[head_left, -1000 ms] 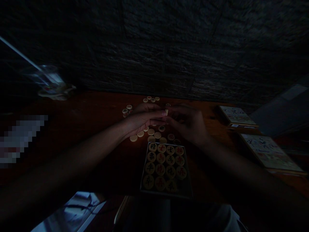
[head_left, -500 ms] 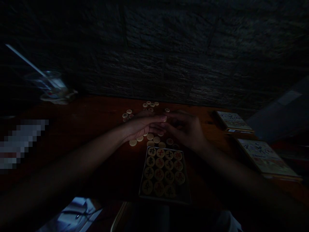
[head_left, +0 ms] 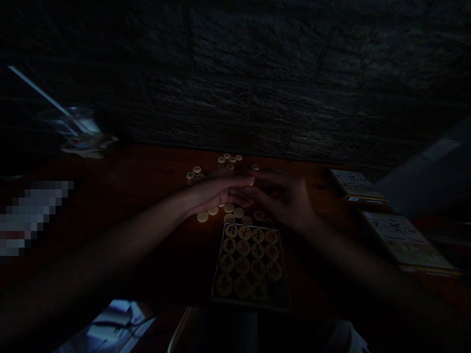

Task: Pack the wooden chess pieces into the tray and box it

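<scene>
My left hand and my right hand meet above the table, fingertips touching around one small xiangqi piece. The left thumb presses on it from the left; the right thumb and forefinger pinch it from the right. Only a pale edge of the piece shows. Below the hands, an open box holds rows of round xiangqi pieces with red and black characters; its lower right corner has no piece. Between hands and box lie loose pieces, several with blank faces up. More loose pieces lie behind, partly hidden by the left hand.
Two flat boxes with printed covers, a far one and a nearer one, lie on the wooden table at right. A clear cup with a straw stands at far left. A dark stone wall rises behind.
Almost nothing differs. Both hands stay together at the same spot around the piece, and the box and loose pieces have not moved.
</scene>
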